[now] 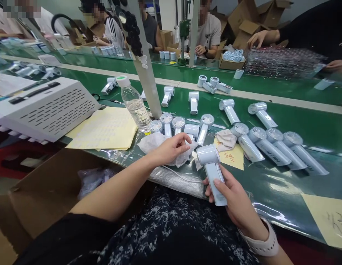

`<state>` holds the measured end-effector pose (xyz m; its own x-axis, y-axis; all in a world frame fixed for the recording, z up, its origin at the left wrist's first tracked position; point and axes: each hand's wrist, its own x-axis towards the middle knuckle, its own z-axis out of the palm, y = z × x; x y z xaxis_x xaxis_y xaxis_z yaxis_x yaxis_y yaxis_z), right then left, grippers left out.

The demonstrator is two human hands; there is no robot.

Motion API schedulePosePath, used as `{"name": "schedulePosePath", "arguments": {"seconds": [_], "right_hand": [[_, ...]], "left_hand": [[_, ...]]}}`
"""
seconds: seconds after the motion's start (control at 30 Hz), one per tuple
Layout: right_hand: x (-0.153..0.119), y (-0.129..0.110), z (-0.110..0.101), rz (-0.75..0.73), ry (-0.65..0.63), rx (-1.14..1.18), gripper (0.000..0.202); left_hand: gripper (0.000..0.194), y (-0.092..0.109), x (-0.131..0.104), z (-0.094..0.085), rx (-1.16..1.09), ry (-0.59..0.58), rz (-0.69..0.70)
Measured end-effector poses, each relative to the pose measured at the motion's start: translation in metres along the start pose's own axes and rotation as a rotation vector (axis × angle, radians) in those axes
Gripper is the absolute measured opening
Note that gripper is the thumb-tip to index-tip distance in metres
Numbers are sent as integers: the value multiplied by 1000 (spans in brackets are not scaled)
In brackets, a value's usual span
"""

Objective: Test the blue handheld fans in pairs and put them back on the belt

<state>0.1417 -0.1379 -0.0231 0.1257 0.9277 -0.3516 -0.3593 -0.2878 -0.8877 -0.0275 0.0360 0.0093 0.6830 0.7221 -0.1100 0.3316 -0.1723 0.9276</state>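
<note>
My right hand (pixel 237 198) grips a pale blue handheld fan (pixel 215 180) by its handle, thumb on the front, with the round head up. To its left, my left hand (pixel 173 147) hovers at a crumpled translucent plastic bag (pixel 153 142), fingers loosely curled, thumb apart from the index finger, and nothing visible between them. Behind that hand several similar fans (pixel 206 122) stand close together. At the right, a row of fans (pixel 273 149) lies slanted on the green table. A beige cloth (pixel 226 140) rests on a yellow paper (pixel 233 156) beyond the held fan.
A water bottle (pixel 135 106) stands by a grey post (pixel 147 73). At left are yellow sheets (pixel 104 127) and a white vented box (pixel 49 106). More fans (pixel 228 110) are spread on the green conveyor. Bubble wrap (pixel 182 180) lies at the front edge. Several people work across the line.
</note>
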Motion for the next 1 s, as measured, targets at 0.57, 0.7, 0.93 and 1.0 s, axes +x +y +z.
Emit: {"name": "schedulePosePath", "arguments": {"seconds": [0.57, 0.7, 0.93, 1.0], "right_hand": [[48, -14, 42, -460, 17, -1285, 48], [44, -34, 42, -385, 1, -998, 18], [15, -78, 38, -23, -471, 9, 45], [3, -92, 36, -12, -679, -26, 56]], "left_hand": [[25, 16, -20, -3, 269, 253, 249], [29, 41, -42, 14, 899, 21, 717], [30, 63, -50, -2, 399, 276, 511], [29, 72, -58, -26, 127, 386, 425]]}}
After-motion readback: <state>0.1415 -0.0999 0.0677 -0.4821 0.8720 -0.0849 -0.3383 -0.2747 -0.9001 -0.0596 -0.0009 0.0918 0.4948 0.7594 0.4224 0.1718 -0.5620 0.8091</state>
